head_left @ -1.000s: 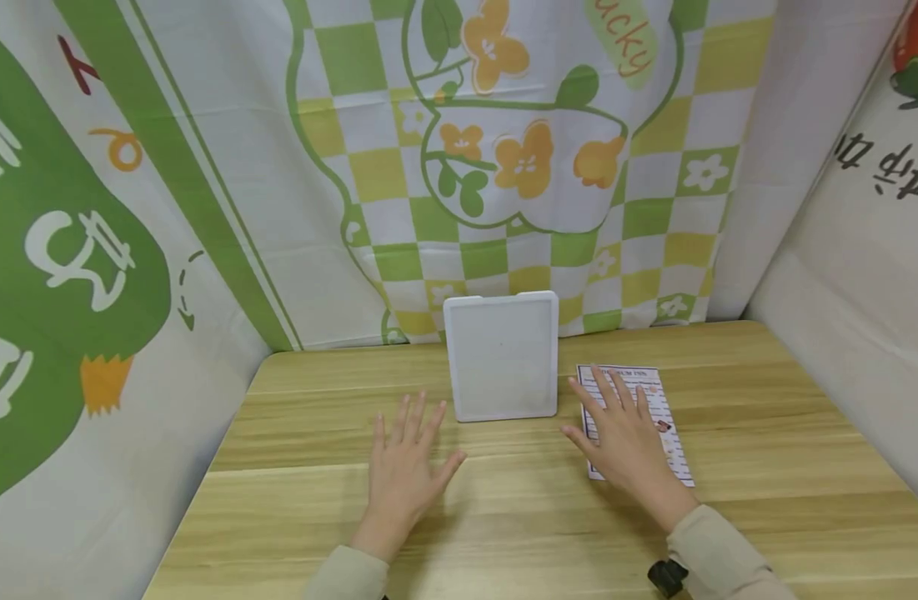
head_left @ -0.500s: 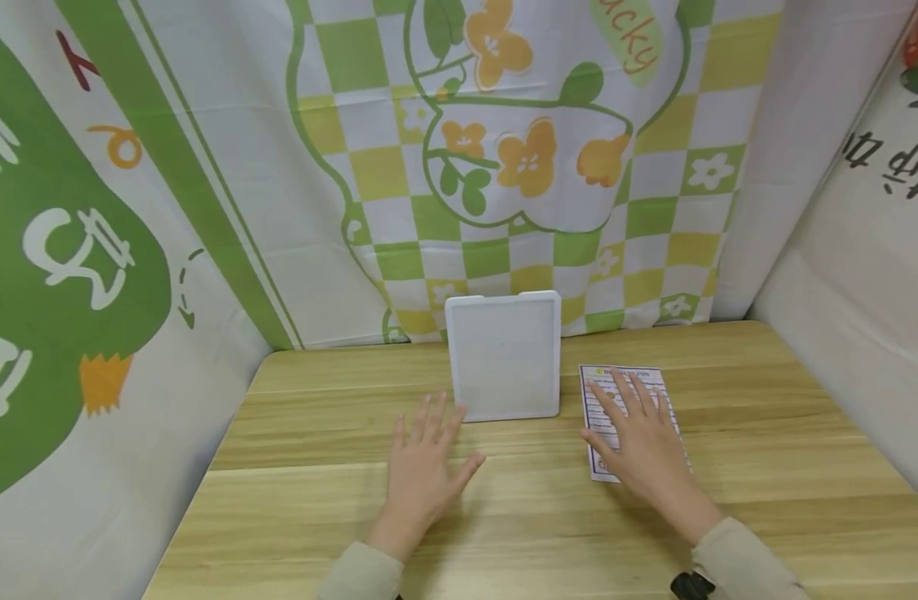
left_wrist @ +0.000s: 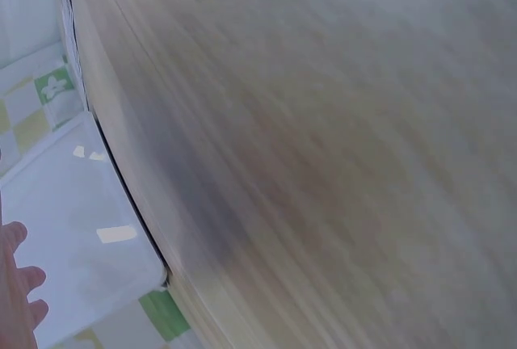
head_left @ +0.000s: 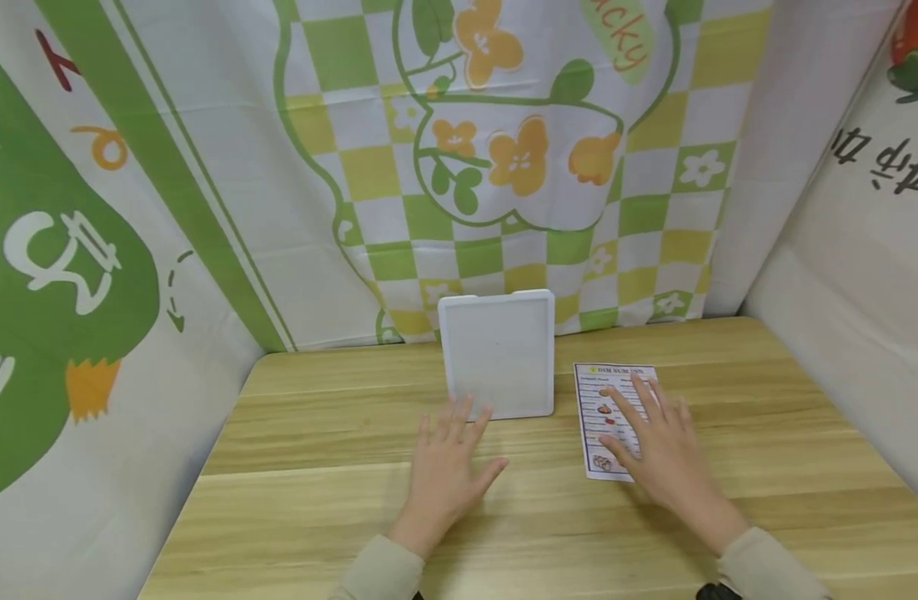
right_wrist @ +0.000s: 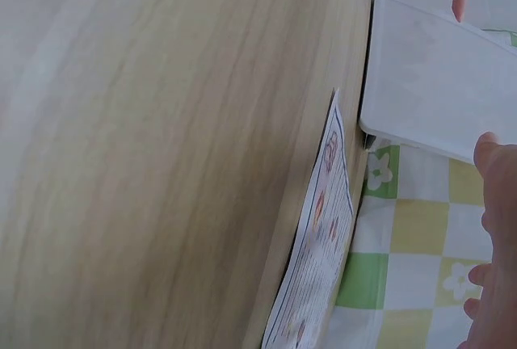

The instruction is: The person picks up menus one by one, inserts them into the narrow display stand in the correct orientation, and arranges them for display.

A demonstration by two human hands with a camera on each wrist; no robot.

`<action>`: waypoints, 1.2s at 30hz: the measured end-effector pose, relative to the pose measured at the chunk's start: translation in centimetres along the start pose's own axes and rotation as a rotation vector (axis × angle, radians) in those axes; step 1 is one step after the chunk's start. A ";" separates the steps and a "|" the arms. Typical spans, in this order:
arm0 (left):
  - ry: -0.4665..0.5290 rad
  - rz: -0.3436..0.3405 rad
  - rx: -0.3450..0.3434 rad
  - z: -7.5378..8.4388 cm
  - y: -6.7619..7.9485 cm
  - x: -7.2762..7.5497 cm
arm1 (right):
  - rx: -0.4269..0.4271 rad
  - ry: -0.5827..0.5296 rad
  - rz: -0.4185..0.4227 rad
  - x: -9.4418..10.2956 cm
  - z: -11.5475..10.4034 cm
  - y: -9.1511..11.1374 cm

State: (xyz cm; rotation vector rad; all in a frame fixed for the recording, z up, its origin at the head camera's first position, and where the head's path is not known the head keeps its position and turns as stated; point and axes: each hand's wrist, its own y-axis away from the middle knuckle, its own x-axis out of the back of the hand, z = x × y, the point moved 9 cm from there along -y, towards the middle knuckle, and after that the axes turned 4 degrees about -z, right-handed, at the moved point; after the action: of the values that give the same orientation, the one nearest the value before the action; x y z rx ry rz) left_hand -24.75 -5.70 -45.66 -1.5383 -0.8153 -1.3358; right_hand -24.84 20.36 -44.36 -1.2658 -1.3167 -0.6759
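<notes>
A white framed board (head_left: 498,354) stands upright at the back of the table, near the cloth backdrop. My left hand (head_left: 445,479) is spread palm down in front of it, its fingertips overlapping the board's lower left edge in the head view. To the board's right lies a printed "Dim Sum Inn" menu sheet (head_left: 595,421), flat on the table. My right hand (head_left: 672,462) hovers with spread fingers over the right part of this sheet and hides some of it. Neither hand holds anything. In the right wrist view the menu sheet (right_wrist: 319,236) and the board (right_wrist: 440,74) both show beyond the table surface.
The wooden table (head_left: 316,517) runs up to a green and yellow checked cloth (head_left: 398,217) hanging behind it. Printed fabric walls (head_left: 849,275) close in the left and right sides. A dark band (head_left: 717,592) sits at my right sleeve.
Both hands have drifted to the right, fingers still spread. My left fingertips now overlap the board, and more of the menu's left side shows. The board and menu lie where they were.
</notes>
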 end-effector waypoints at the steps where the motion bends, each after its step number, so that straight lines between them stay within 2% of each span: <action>1: 0.005 -0.003 -0.004 0.3 -0.1 0.0 | -0.002 0.001 0.000 0.1 0.2 0.1; 12: -0.013 -0.041 -0.042 2.6 -1.2 -0.5 | 0.016 0.020 0.057 0.9 1.7 1.2; 19: -0.050 -0.056 -0.066 3.7 -1.7 -1.1 | 0.000 0.011 0.045 1.1 2.5 1.9; 26: -0.007 -0.067 -0.105 5.1 -2.3 -1.4 | -0.011 -0.031 0.052 1.7 3.3 2.6; 36: 0.057 -0.107 -0.164 7.1 -3.0 -1.8 | 0.019 -0.044 0.068 2.2 4.1 3.7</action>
State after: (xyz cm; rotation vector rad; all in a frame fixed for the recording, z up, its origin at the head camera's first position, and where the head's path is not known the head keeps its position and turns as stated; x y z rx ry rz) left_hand -25.14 2.14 -46.78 -1.5928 -0.7779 -1.5506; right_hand -22.29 25.71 -44.19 -1.3111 -1.3071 -0.5892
